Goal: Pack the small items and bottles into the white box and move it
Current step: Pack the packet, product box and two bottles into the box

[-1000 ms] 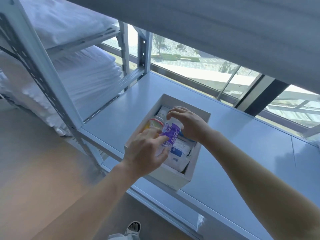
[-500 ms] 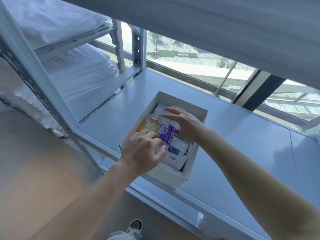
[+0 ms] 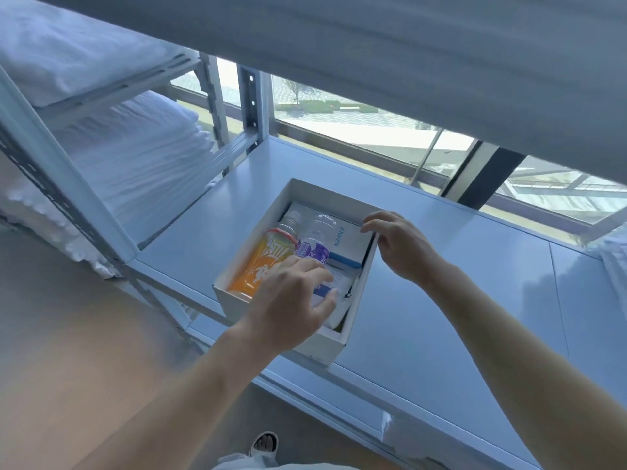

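Head view, white box [image 3: 237, 305] on shelf [image 3: 424, 300], orange bottle [image 3: 263, 262] and purple bottle [image 3: 314, 244] lying inside, left hand [image 3: 291, 305] fingers spread over packets [image 3: 339, 286], right hand [image 3: 397, 245] loosely curled at box rim, holding nothing

Bare forearms; sandal [image 3: 264, 443] w/ dark straps.

Two bottles — orange bottle [image 3: 263, 262], purple bottle [image 3: 314, 244] — one white box [image 3: 325, 344], two hands.
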Demonstrator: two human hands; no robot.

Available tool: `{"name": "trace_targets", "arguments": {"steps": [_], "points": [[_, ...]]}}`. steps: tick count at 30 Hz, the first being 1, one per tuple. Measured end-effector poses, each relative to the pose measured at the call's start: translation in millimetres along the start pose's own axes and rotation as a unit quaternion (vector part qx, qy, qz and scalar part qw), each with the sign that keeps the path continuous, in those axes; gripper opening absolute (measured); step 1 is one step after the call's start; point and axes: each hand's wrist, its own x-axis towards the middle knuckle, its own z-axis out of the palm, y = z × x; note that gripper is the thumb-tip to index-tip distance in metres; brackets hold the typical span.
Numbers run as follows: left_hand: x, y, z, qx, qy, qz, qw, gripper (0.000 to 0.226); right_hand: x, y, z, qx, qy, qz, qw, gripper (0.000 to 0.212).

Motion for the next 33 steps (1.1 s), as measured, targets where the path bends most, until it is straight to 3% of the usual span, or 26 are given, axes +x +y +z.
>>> {"name": "trace_targets", "arguments": {"steps": [5, 11, 22, 33], "points": [[5, 26, 20, 0.004, -0.04, 0.016, 0.999, 0.04, -19, 9, -3, 0.016, -0.016, 0.01, 1.0, 0.026], [11, 40, 36, 0.006, -0.042, 0.014, 0.999, 0.028, -27, 11, -9, 0.025, -0.013, -0.001, 1.0, 0.009], [33, 74, 64, -0.018, -0.065, 0.057, 0.996, 0.016, -92, 40, -36, 0.024, 0.026, 0.051, 0.998, 0.009], [47, 133, 104, -0.056, -0.113, 0.138, 0.982, 0.007, -197, 73, -68, 0.0, 0.083, 0.178, 0.981, 0.01]]}}
